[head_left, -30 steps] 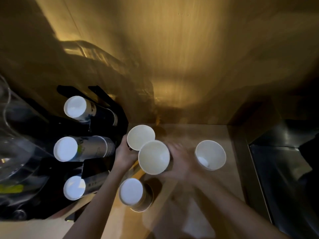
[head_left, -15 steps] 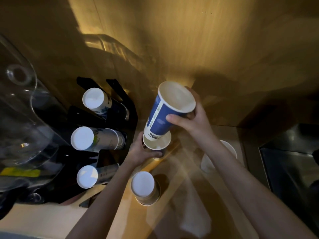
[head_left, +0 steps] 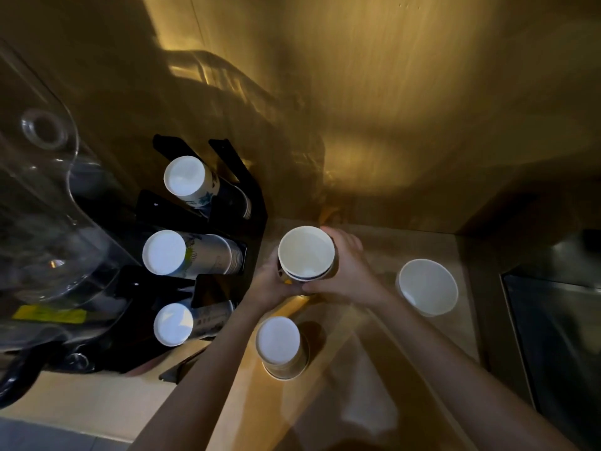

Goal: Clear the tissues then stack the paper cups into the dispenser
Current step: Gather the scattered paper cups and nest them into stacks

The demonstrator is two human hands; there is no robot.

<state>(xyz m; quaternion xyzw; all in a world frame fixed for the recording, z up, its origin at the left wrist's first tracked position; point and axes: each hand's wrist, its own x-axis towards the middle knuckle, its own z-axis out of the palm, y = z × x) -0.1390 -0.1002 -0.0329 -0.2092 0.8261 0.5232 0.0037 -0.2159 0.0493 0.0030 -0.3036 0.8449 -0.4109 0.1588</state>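
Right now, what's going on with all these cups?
A person is nesting paper cups. Both hands, left hand and right hand, hold a small stack of cups, mouth up, above the counter. One open cup sits to the right, and an upturned stack stands nearer. The black dispenser on the left already holds three rows of cups. No tissues are in view.

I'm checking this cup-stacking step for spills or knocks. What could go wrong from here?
The left hand and right hand hold the nested cups upright; a skewed fit could jam or crush a rim. The upside-down cup stands right beside the left forearm and could be knocked over. The open cup stands close beside the right wrist.
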